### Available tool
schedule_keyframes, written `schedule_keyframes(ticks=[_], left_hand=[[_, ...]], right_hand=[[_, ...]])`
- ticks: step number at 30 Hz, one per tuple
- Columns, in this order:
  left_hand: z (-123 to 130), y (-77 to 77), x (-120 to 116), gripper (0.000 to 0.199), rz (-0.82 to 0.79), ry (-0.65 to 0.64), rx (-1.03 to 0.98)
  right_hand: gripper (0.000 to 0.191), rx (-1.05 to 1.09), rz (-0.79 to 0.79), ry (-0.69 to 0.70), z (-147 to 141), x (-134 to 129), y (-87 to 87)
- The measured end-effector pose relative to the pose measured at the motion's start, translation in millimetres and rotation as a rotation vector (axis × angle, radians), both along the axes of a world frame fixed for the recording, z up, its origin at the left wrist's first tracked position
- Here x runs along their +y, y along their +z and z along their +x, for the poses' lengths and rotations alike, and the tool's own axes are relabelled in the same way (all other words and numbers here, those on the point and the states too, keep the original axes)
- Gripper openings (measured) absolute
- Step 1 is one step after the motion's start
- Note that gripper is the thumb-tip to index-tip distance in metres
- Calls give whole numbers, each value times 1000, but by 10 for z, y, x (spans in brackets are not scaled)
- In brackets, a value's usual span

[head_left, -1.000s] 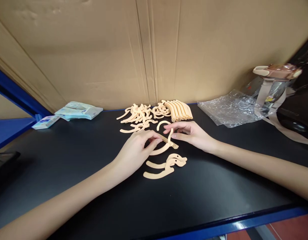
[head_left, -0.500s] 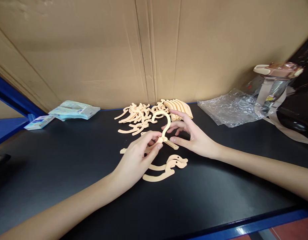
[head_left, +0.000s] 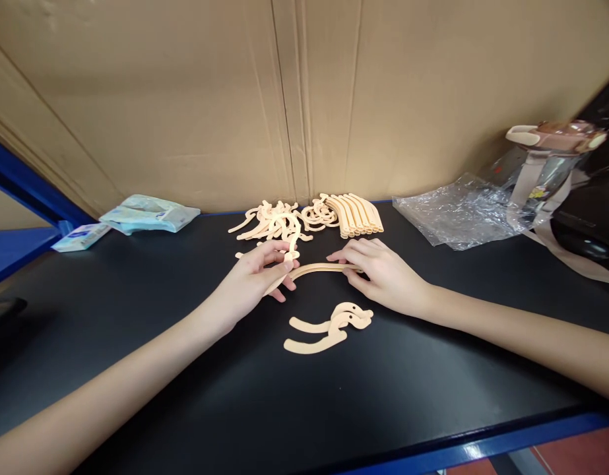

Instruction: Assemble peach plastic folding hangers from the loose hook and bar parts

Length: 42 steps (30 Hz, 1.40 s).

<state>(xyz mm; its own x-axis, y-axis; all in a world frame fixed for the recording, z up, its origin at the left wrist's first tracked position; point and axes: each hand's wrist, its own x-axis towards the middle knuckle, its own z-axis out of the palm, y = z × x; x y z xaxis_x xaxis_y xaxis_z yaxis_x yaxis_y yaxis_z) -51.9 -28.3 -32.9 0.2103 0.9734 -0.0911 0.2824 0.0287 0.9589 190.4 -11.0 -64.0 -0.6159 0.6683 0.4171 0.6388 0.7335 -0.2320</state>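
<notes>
My left hand (head_left: 257, 274) pinches the base of a beige plastic hanger hook (head_left: 293, 239), which stands upright above the fingers. A beige strip, partly hidden by that hand, runs down from the hook's base. My right hand (head_left: 383, 270) is closed on the right end of a curved beige hanger arm (head_left: 321, 267). That arm's left end reaches the left fingers; whether it joins the hook there I cannot tell. Nearer to me, two flat curved hanger pieces (head_left: 317, 346) with small dark holes lie overlapping on the black table (head_left: 225, 402).
Behind the hands lie a heap of loose curved pieces (head_left: 267, 221), several hooks (head_left: 318, 214) and a row of stacked hanger arms (head_left: 358, 214). Tissue packs (head_left: 150, 214) lie at left. A clear plastic bag (head_left: 457, 214) and a strapped bottle (head_left: 554, 142) are at right.
My left hand has moved left with the hook. My right hand, previously open beside the hook, has lowered and closed on the curved hanger arm.
</notes>
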Motion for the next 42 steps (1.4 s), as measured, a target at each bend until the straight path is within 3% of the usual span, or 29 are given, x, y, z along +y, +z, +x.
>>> schedule_keyframes(ticks=[7, 12, 17, 22, 29, 42], left_hand=[[-24, 6, 37, 40, -87, -22, 60], [-32, 36, 31, 38, -126, -108, 84], [-87, 68, 66, 34, -205, -243, 69], [-96, 102, 70, 27, -190, -283, 65], [-68, 103, 29, 32, -141, -261, 136], [-77, 111, 34, 31, -227, -323, 140]], right_hand=[[36, 8, -115, -62, 26, -24, 20], [30, 46, -211, -115, 12, -27, 59], [39, 65, -353, -27, 14, -8, 87], [58, 13, -249, 61, 63, 36, 70], [50, 34, -130, 173, 147, 107, 30], [50, 26, -72, 134, 131, 137, 11]])
